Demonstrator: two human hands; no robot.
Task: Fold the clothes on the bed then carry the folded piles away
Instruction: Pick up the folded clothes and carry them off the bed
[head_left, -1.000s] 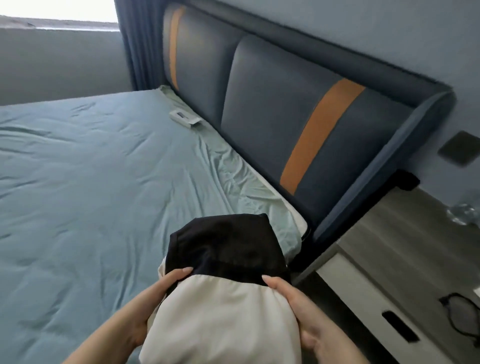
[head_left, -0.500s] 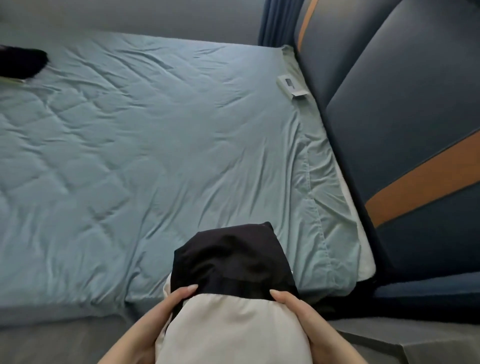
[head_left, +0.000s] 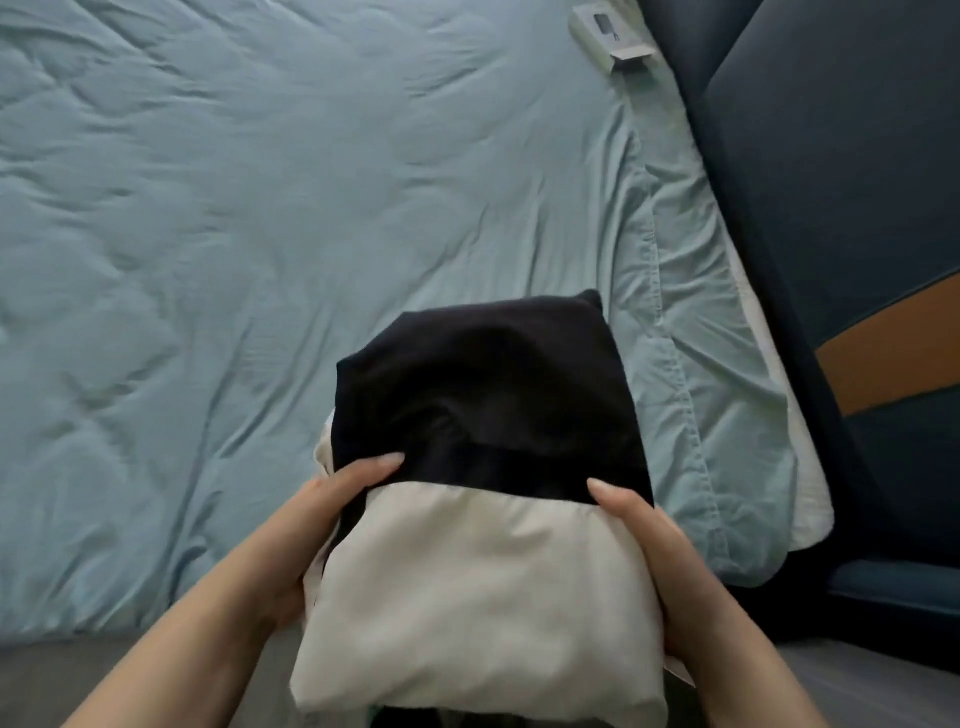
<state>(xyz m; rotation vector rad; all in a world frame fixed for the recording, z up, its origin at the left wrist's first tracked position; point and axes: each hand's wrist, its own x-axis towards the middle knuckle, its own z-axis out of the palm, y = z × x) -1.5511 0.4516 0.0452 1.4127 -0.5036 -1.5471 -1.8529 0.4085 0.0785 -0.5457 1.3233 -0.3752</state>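
A stack of folded clothes sits between my hands above the near edge of the bed (head_left: 234, 260). A cream folded garment (head_left: 478, 597) lies on top toward me, and a black folded garment (head_left: 483, 389) sticks out beyond it. My left hand (head_left: 322, 519) grips the pile's left side with its thumb on top. My right hand (head_left: 660, 561) grips the right side the same way. The fingers under the pile are hidden.
The bed has a wrinkled pale blue sheet. A small white remote (head_left: 608, 36) lies at the top right by the dark blue headboard (head_left: 831, 182) with its orange stripe (head_left: 893, 364). The grey floor (head_left: 62, 675) shows along the bottom edge.
The view has swung left and down from the headboard and nightstand to the bed surface. Both hands keep the same hold on the pile.
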